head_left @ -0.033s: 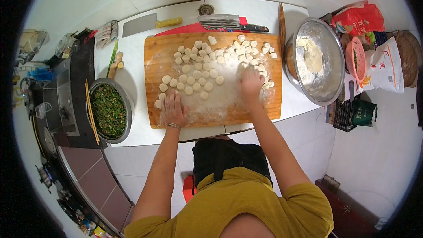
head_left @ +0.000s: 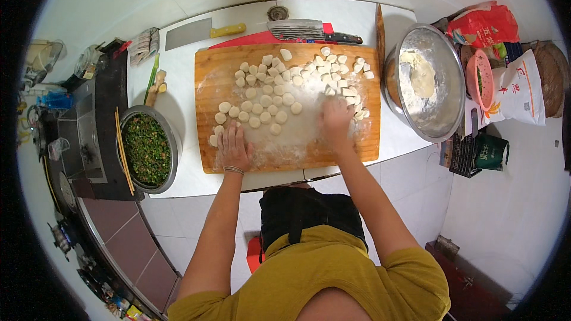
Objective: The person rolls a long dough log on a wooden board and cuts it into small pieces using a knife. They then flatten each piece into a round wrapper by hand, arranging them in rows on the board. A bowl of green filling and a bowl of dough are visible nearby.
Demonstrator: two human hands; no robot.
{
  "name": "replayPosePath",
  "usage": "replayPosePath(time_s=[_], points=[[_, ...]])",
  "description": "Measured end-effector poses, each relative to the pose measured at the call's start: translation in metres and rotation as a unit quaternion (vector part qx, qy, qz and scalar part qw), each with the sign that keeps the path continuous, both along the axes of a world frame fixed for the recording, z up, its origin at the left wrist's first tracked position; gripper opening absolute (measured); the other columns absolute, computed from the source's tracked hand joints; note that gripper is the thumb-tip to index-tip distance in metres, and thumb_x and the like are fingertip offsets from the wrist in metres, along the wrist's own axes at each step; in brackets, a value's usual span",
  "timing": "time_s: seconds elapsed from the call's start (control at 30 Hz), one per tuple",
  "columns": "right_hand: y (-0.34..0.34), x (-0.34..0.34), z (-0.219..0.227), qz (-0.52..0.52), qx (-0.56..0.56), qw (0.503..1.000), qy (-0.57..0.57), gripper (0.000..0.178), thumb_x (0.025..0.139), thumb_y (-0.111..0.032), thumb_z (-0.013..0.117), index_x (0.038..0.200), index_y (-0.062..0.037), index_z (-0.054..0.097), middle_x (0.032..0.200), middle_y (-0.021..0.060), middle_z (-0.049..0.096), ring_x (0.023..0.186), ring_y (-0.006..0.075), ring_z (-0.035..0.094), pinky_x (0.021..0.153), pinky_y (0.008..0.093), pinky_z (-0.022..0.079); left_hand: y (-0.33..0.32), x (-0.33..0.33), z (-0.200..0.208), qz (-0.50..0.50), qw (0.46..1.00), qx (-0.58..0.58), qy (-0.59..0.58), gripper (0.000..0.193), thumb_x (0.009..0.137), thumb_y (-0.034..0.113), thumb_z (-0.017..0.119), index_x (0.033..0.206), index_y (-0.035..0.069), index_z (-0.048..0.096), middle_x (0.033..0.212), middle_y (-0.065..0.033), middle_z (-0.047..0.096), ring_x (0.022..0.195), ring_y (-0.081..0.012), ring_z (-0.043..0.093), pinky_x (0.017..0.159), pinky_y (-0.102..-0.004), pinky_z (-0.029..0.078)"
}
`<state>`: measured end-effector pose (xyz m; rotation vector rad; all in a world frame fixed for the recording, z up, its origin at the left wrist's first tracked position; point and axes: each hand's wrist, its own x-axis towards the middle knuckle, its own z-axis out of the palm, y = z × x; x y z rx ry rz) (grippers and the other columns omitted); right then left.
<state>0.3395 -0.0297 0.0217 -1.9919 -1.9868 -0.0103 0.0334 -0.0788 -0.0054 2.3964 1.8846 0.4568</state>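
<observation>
On the floured wooden board, my left hand lies with its fingers stretched out, their tips against flattened dough rounds at the board's left. Several more pressed rounds spread across the middle. My right hand is lowered to the floury surface on the right, just nearer than a cluster of uncut-looking small dough lumps. Its fingers point down and are blurred, so whether dough is under them is hidden. More lumps lie beside it near the board's right edge.
A bowl of chopped green filling with chopsticks stands left. Behind the board lie a cleaver and a second knife. To the right are a steel basin with dough, a rolling pin and a pink basket.
My right hand has shifted slightly toward me and to the left, uncovering a little more of the dough lumps beyond it. The left hand stays in place.
</observation>
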Motion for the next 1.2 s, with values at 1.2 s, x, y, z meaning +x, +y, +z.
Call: replayPosePath(time_s=[1.2], points=[[-0.028, -0.028, 0.046, -0.024, -0.101, 0.975, 0.194, 0.045, 0.079, -0.014, 0.066, 0.121, -0.0069, 0.053, 0.11, 0.021, 0.055, 0.1, 0.0381, 0.054, 0.083, 0.0462, 0.046, -0.002, -0.001, 0.0, 0.003, 1.0, -0.014, -0.009, 0.064, 0.078, 0.028, 0.061, 0.135, 0.007, 0.041, 0.146, -0.0131, 0.035, 0.132, -0.0307, 0.033, 0.112, -0.0508, 0.021]])
